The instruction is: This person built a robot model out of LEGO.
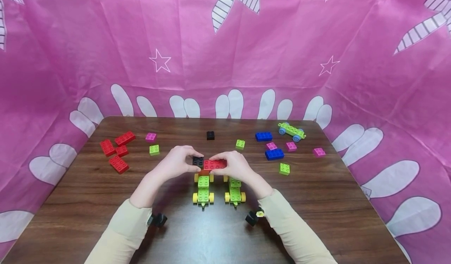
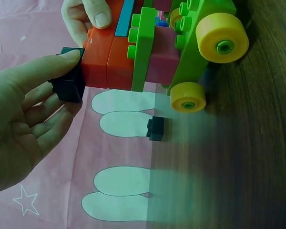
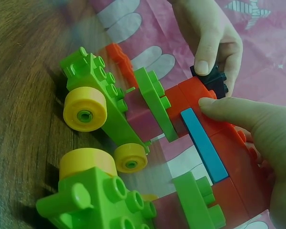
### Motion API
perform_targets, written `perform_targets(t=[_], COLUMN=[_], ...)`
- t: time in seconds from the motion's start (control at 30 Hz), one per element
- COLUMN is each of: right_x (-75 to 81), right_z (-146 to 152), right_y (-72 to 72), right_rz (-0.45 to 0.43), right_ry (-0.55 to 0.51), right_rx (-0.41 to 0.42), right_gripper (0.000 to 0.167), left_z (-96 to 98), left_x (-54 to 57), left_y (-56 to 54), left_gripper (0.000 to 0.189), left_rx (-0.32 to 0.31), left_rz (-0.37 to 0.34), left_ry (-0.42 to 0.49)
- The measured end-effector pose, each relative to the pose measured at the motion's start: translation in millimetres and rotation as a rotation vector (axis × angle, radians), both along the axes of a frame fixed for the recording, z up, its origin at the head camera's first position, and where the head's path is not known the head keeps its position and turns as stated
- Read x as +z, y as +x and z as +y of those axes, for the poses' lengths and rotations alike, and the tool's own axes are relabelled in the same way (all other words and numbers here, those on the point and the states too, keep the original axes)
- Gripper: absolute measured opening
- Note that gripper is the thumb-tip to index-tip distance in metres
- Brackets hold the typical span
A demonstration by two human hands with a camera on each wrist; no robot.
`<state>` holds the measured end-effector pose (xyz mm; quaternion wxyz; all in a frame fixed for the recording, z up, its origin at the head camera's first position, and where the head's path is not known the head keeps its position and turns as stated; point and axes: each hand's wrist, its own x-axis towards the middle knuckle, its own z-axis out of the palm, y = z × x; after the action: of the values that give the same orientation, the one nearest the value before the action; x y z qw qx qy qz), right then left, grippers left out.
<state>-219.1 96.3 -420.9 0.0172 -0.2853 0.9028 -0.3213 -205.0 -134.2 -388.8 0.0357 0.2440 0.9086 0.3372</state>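
My left hand [image 1: 176, 163] pinches a black toy brick [image 2: 69, 85] between thumb and fingers. That brick sits against the top left end of a red brick layer [image 1: 215, 164]; whether its studs are fully joined, I cannot tell. Across the same red layer, my right hand [image 1: 237, 165] grips with its thumb on the near side. A blue strip [image 3: 205, 145] shows between red bricks. Below are green bricks [image 3: 155, 102], then pink bricks [image 2: 163, 55]. Two green wheeled bases with yellow wheels, the left base [image 1: 203, 193] and the right base [image 1: 235, 195], stand side by side underneath.
Red bricks [image 1: 118, 164] lie at the left, near a pink brick [image 1: 150, 137] and a green brick [image 1: 154, 150]. Another black brick [image 1: 210, 135] stands at the back. Rightward are blue bricks [image 1: 274, 154], several small bricks and a green wheeled base with blue wheels [image 1: 292, 131].
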Motion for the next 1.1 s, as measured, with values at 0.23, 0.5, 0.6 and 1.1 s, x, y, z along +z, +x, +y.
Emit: perform_targets(t=[0.23,0.5,0.6,1.1], right_x=[-0.8,-2.0,-1.6,5.6], right_z=[-1.1,-0.8,-0.3,5.9], right_y=[-0.1,-2.2,-2.7,-3.5], right_rz=[-0.022,-0.041,-0.040,-0.056], right_ry=[-0.001,-0.005,-0.002,-0.067], right_rx=[-0.005,-0.008,0.000,0.109], right_gripper=[0.039,0.039,0.039,0.044], left_z=[-1.7,-2.0,-1.4,-2.7], left_x=[-3.9,-4.7,-2.6,-0.3], left_y=[2.6,3.8,3.4,5.6], left_gripper=[0.035,0.036,0.036,0.045], left_rx=[-0.002,-0.006,-0.019,-0.070], left_rz=[-0.024,0.006,0.026,0.064], left_ry=[0.033,0.024,0.006,-0.024])
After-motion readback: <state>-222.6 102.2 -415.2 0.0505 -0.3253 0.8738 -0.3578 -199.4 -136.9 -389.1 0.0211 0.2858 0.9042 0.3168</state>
